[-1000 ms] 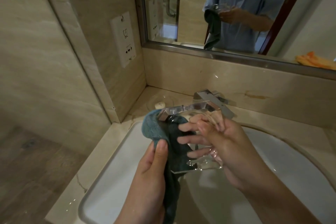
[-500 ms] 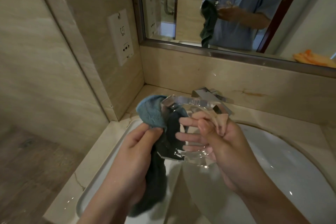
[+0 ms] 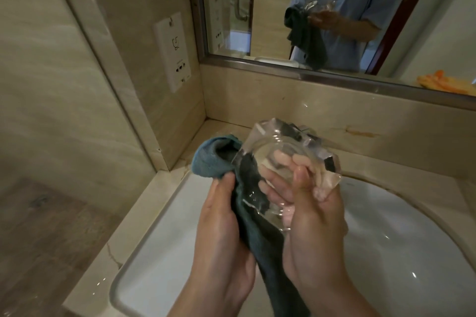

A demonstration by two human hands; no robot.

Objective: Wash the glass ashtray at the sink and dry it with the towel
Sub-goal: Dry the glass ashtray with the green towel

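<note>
Above the sink (image 3: 159,234), the right hand (image 3: 313,216) grips the glass ashtray (image 3: 283,159), fingers curled behind it. The left hand (image 3: 221,219) pinches the towel (image 3: 206,159) against the ashtray's left side.

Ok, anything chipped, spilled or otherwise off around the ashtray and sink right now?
Nothing alarming. The glass ashtray shows no visible chip or crack; the right hand grips it while the left hand holds the towel against it. Only oddity: an orange-brown stain on the backsplash above the sink.

clear glass ashtray (image 3: 286,159) tilted, teal towel (image 3: 257,229) against it
</note>
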